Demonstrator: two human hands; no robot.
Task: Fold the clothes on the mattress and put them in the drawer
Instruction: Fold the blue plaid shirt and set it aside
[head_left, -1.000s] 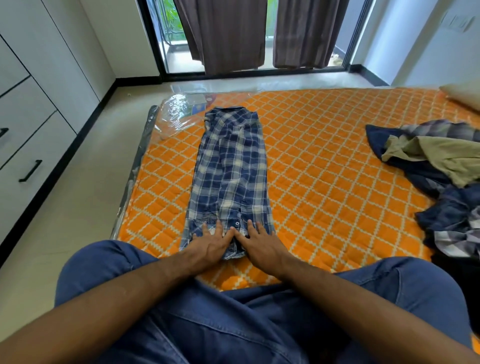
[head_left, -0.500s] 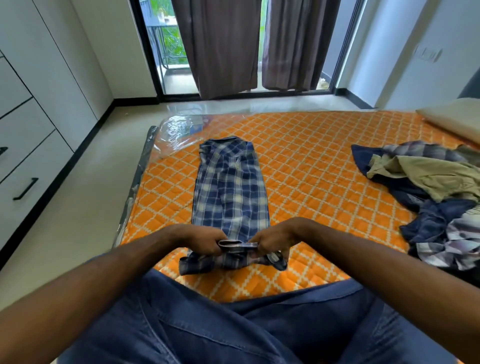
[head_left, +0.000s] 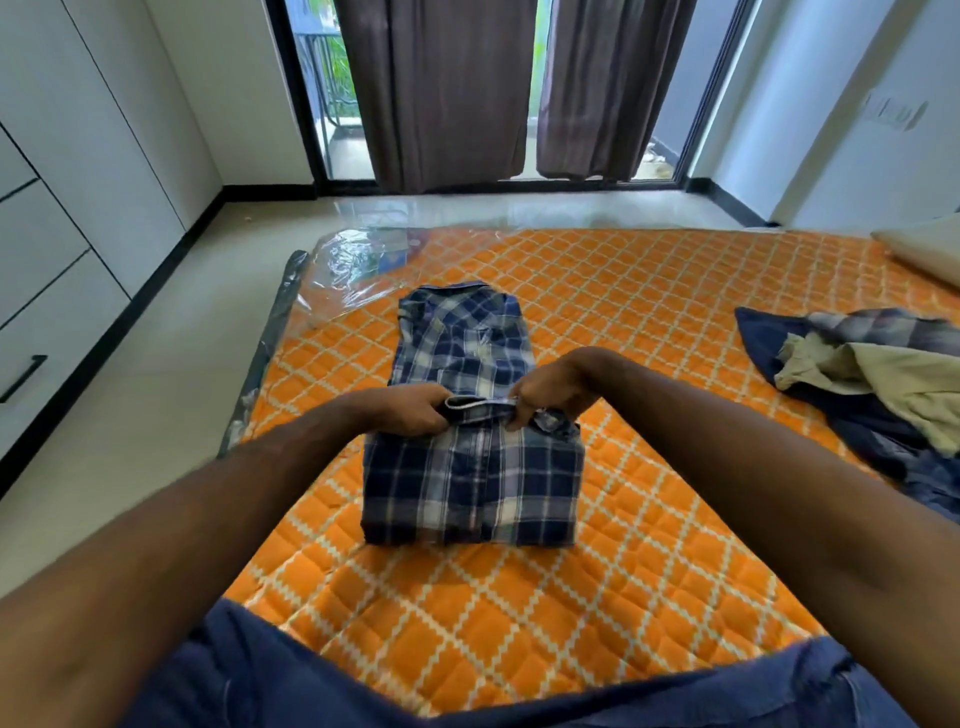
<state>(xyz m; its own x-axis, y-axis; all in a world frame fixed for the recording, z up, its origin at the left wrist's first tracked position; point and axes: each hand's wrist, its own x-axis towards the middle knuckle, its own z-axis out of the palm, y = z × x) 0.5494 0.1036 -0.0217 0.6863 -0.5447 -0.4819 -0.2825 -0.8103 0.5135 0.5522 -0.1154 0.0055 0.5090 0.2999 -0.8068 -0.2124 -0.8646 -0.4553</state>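
- On the orange mattress (head_left: 649, 364), a blue plaid shirt (head_left: 467, 483) is lying half folded, its near part doubled over.
- Left hand (head_left: 410, 410) and right hand (head_left: 545, 392) are each gripping the shirt's raised hem edge.
- Unfolded clothes (head_left: 872, 384) are lying heaped at the right.
- Drawers (head_left: 47, 322) are standing closed at the left.

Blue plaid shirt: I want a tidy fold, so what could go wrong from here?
The blue plaid shirt may land skewed: the left hand and right hand pinch only its hem, close together, so the outer corners could droop. The glossy clear plastic sheet on the orange quilted mattress might let the collar end slide.
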